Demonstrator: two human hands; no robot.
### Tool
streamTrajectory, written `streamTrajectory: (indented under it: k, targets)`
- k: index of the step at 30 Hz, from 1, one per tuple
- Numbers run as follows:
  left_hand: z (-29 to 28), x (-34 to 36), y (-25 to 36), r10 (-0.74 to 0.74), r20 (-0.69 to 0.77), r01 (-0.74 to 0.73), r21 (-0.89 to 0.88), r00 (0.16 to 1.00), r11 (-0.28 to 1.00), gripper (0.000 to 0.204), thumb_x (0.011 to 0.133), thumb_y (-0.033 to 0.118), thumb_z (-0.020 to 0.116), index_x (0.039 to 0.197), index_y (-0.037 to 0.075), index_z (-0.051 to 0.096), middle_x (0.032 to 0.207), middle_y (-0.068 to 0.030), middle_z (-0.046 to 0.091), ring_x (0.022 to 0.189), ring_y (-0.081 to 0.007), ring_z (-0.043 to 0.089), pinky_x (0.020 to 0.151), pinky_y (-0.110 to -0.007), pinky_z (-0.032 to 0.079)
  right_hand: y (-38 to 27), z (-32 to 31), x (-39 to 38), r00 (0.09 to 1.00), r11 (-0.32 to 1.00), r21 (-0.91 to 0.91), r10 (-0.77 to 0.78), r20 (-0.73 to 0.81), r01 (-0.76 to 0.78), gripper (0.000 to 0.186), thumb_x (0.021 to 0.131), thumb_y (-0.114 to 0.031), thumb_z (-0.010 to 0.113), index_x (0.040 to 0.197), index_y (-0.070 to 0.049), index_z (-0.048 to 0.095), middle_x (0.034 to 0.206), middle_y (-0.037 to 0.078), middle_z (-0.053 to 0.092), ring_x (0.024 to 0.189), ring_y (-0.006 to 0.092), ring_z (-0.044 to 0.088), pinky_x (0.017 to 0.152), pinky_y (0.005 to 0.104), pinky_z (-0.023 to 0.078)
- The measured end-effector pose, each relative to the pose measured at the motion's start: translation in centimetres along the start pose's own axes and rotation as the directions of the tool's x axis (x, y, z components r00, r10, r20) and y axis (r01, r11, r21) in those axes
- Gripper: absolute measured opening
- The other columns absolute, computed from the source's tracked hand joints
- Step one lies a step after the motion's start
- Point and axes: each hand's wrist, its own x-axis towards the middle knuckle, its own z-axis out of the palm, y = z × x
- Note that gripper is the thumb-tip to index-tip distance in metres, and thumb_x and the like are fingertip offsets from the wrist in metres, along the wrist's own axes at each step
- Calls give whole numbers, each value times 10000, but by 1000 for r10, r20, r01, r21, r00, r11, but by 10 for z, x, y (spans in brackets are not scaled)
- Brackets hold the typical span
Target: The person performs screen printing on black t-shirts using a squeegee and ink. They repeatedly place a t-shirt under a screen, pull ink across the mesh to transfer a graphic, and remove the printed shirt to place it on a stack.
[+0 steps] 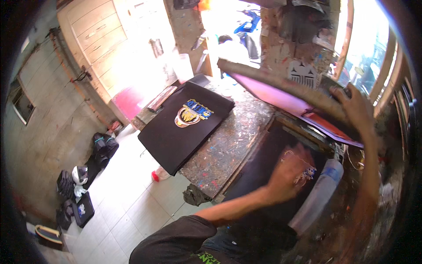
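A screen printing frame [281,90] with a wooden edge is tilted up at the right. My right hand [351,105] grips its right end from above. Below it, a black fabric piece [250,165] lies flat on the printing board. My left hand [292,169] hovers over or touches this fabric; motion blurs its fingers. Beside that hand a small blue and white print [309,173] shows on the black fabric, partly covered. Left of the board sits a stack of black fabric pieces [176,141], the top one bearing a colourful cartoon print [192,113].
A clear plastic bottle [318,196] lies along the board's right side. The paint-spattered table [224,154] spans the middle. Black bundles [66,187] rest on the tiled floor [127,211] at the left. A dark rag [194,196] hangs at the table's near corner.
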Motion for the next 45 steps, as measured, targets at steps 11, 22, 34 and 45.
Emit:
streamTrajectory:
  k: [11,22,34,45]
  targets:
    - [-141,-104,-69,-274,595,-136,552,756,823,382,768,289,825,1022,74,637,995,-92,602,1012,-268,584,918,-419,419,19,184,-221,884,931,226,-347,313,286,249,842,-218,718,1059,-121,644,889,112,730,882,345,734,812,533,508]
    - [-136,-136,-70,-365,549,29,526,752,850,478,782,371,839,1086,41,674,993,-107,637,997,-292,610,975,-440,429,43,269,-183,856,865,-129,-500,-134,485,75,893,-183,636,938,-123,635,772,74,648,779,277,700,748,460,527]
    - [-138,-129,-74,-446,482,144,542,754,828,507,693,312,901,1090,68,700,996,-97,642,1025,-306,602,1004,-463,425,43,242,-128,749,874,295,-483,453,385,340,887,-250,730,1121,-84,547,830,220,691,822,469,691,708,567,544]
    - [-136,-126,-67,-469,507,144,554,723,820,505,666,296,907,1063,66,699,967,-77,650,1004,-299,612,980,-455,433,53,274,-124,899,925,110,-378,219,363,473,859,-489,764,905,-69,551,768,142,704,720,357,722,627,463,557]
